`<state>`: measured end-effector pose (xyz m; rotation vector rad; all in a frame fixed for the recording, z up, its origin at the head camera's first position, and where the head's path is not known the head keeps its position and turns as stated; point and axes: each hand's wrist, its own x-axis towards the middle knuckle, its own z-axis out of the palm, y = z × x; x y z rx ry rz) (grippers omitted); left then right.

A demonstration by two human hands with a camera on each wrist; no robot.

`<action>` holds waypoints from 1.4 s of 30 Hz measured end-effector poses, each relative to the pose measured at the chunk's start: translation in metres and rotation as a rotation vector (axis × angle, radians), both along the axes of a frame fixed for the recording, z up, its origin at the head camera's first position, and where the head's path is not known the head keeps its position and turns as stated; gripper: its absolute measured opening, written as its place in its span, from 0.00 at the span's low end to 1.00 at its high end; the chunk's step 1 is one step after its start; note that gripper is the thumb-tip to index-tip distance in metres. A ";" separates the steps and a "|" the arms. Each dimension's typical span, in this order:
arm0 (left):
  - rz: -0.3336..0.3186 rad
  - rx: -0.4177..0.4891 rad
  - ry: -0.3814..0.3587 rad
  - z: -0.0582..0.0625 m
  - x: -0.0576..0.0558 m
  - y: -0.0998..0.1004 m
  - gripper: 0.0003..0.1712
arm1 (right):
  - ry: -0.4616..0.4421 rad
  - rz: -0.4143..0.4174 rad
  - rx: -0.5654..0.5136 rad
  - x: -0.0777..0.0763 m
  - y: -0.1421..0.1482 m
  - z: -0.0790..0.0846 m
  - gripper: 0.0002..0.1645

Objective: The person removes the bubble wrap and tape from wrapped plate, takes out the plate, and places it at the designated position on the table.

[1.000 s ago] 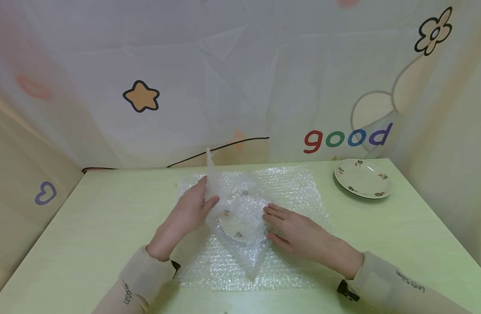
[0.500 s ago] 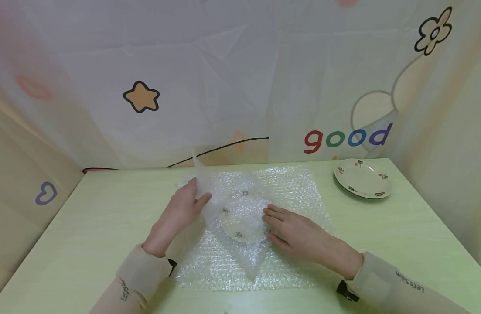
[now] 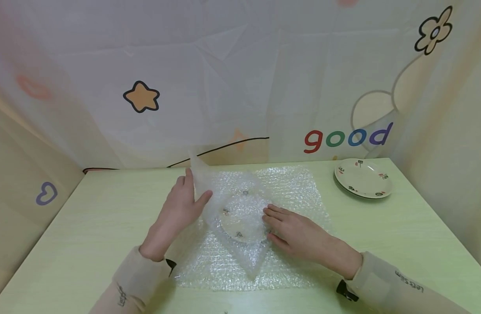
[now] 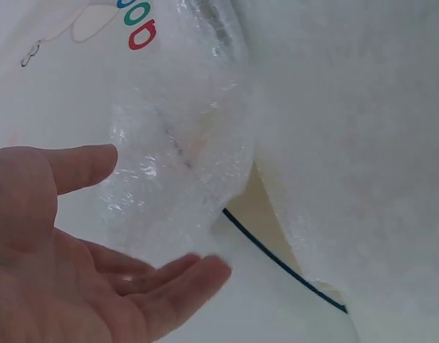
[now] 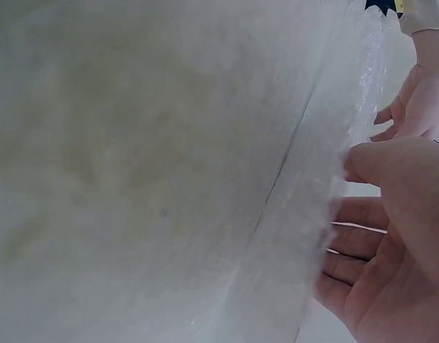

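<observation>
A patterned plate [image 3: 240,224] lies at the table's middle under a folded layer of clear bubble wrap [image 3: 295,181], its rim showing through. My right hand [image 3: 301,231] rests with extended fingers on the wrap at the plate's right side. On the left, my left hand [image 3: 179,205] is beside a raised flap [image 3: 202,176] of the wrap, thumb spread from the fingers. The left wrist view shows the left hand [image 4: 84,264] with nothing pinched between thumb and fingers. Wrap [image 5: 169,157] fills much of the right wrist view, hiding the plate there.
Several stacked or paired plates cannot be counted surely; the top patterned plate [image 3: 362,179] sits at the back right of the pale green table [image 3: 87,235]. A printed curtain [image 3: 240,87] hangs behind the table's back edge, with curtain sides left and right.
My left hand has moved left, and its fingers have straightened. The raised flap of bubble wrap has leaned left with it. My right hand has stayed in place.
</observation>
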<state>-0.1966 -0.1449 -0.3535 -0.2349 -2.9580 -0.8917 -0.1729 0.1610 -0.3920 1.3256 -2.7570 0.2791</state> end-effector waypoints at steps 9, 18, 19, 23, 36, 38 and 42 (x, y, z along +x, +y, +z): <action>0.011 -0.068 0.223 0.011 0.010 0.014 0.52 | 0.002 -0.004 -0.002 0.000 0.000 0.000 0.28; -0.226 -0.105 0.256 0.008 0.015 0.030 0.42 | -0.009 -0.015 0.019 0.000 0.000 0.000 0.28; -0.256 -0.110 0.264 0.008 0.015 0.031 0.41 | -0.010 -0.017 0.020 0.000 0.000 0.000 0.28; -0.316 -0.179 0.303 0.007 0.015 0.039 0.34 | -0.003 -0.016 0.023 -0.001 -0.001 0.000 0.28; -0.354 -0.496 0.261 0.006 0.014 0.055 0.24 | -0.002 -0.018 0.021 0.000 -0.001 -0.001 0.28; -0.354 -0.555 0.239 0.006 0.014 0.057 0.24 | -0.010 -0.023 0.020 0.000 -0.001 -0.002 0.28; -0.355 -0.578 0.227 0.003 0.015 0.057 0.22 | -0.005 -0.021 0.021 0.000 -0.001 -0.002 0.28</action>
